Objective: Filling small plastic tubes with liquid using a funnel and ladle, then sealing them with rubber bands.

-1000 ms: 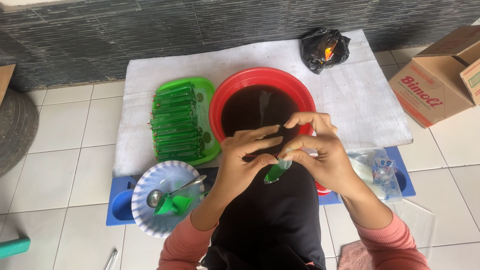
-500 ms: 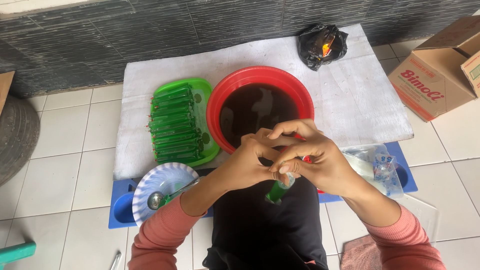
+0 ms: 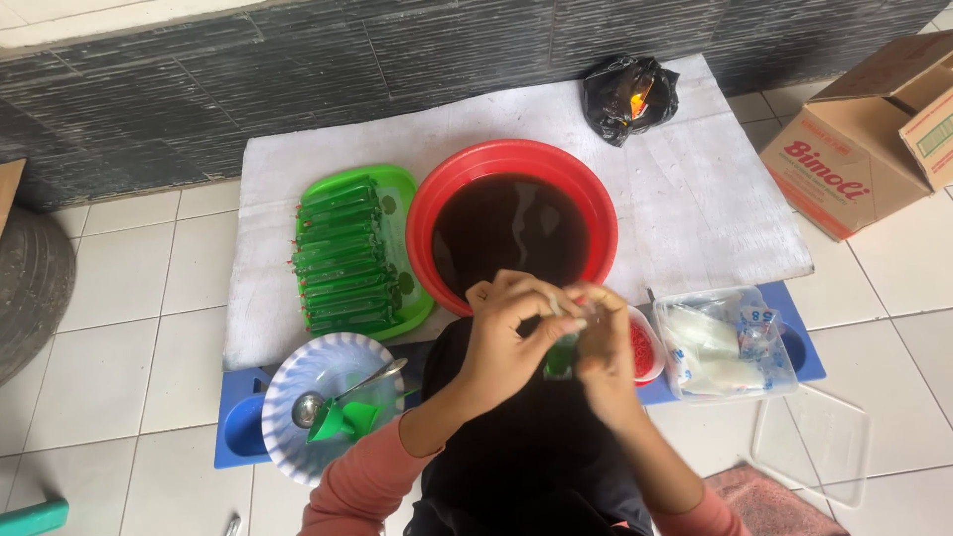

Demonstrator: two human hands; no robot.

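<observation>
Even, bright daylight, soft shadows; glare patches on the dark liquid in the red basin; near hands slightly motion-blurred; far edges mildly bowed.

green packet: mostly hidden between left hand and right hand | small red-filled bowl: half behind right hand | cardboard box: cut by right edge | tyre: cut by left edge

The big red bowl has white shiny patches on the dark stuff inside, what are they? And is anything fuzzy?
Head view: the patches are daylight glare on the dark liquid in the round red plastic bowl; soft, even light, faint shadows; the hands look slightly blurred.
</observation>
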